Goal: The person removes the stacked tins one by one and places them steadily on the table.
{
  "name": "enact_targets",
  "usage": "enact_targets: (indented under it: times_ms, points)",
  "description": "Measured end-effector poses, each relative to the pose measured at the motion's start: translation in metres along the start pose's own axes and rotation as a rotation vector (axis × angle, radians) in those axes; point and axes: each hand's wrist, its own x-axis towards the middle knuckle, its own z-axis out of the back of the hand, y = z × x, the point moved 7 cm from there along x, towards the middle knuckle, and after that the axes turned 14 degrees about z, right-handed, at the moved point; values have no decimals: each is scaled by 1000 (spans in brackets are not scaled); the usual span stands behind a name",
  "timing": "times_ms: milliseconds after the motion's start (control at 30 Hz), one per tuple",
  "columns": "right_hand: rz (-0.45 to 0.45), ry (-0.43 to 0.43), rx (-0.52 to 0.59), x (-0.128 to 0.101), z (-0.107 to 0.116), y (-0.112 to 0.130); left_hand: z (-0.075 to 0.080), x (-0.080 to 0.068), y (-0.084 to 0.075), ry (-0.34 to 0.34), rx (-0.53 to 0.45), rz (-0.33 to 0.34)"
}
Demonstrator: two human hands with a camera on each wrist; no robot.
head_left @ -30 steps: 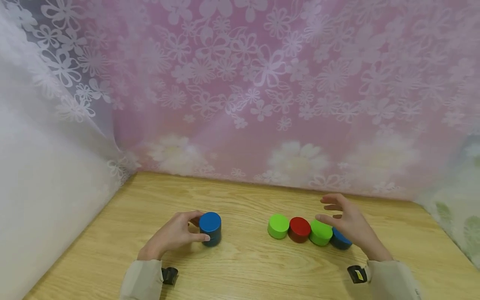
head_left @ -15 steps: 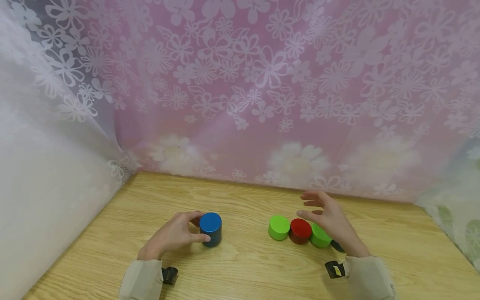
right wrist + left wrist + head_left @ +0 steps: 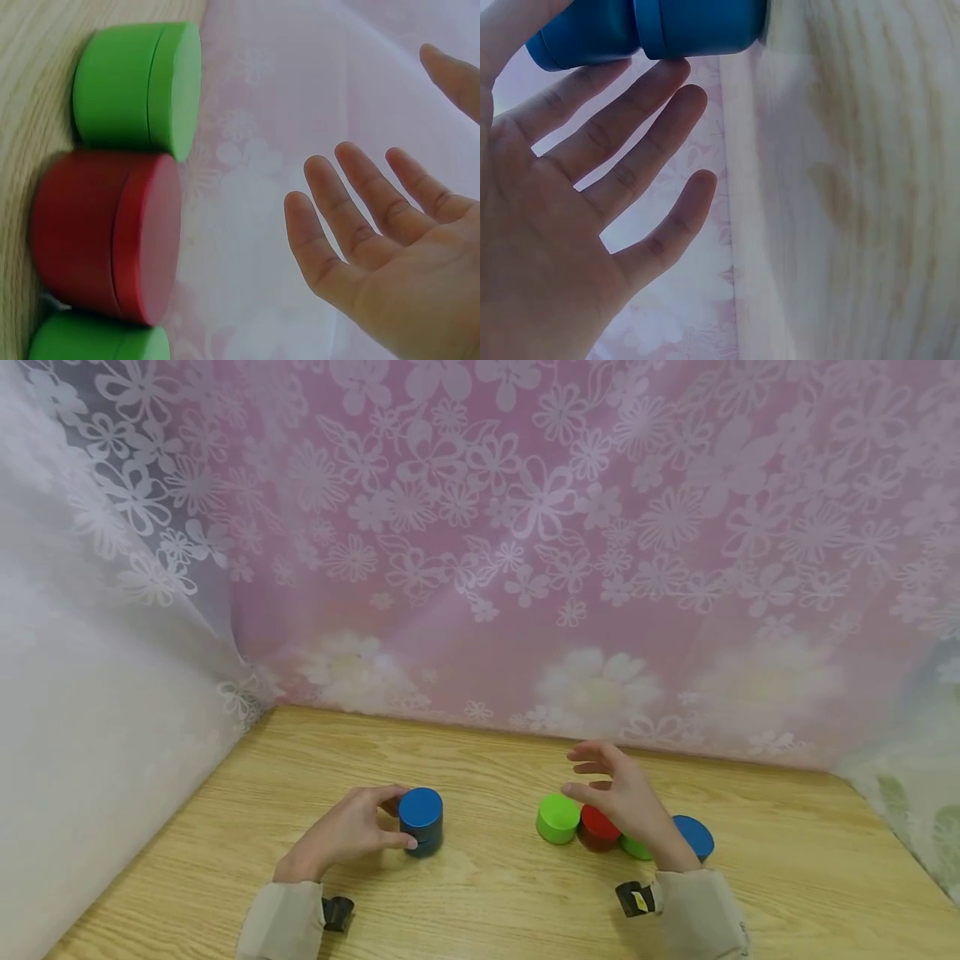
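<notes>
Two blue lidded tins are stacked on the left of the table, the upper tin (image 3: 421, 808) resting on the lower tin (image 3: 701, 26). My left hand (image 3: 347, 833) holds the stack from the side, thumb on the near side and fingers behind. To the right, a green tin (image 3: 558, 818), a red tin (image 3: 597, 831), a second green tin (image 3: 635, 847) and another blue tin (image 3: 694, 836) form a row. Above the row hovers my right hand (image 3: 628, 797), fingers spread and holding nothing. Its palm and wrist partly cover the red, second green and right blue tins.
The tins stand on a wood-grain table (image 3: 480, 893). Behind it hangs a pink flowered curtain (image 3: 465, 543), with a whitish sheet (image 3: 97, 693) along the left side. Black wrist cameras (image 3: 636, 899) sit at both cuffs.
My right hand has moved left along the row, from over the right green and blue tins to over the red one, uncovering the blue tin. The left hand stays in place.
</notes>
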Motion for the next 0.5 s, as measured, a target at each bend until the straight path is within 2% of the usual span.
enact_targets:
  times_ms: [267, 500]
  points:
    - [-2, 77, 19, 4, -22, -5, -2, 0, 1, 43, 12, -40]
    - [8, 90, 35, 9, -37, 1, -6, 0, 1, 66, 21, -42]
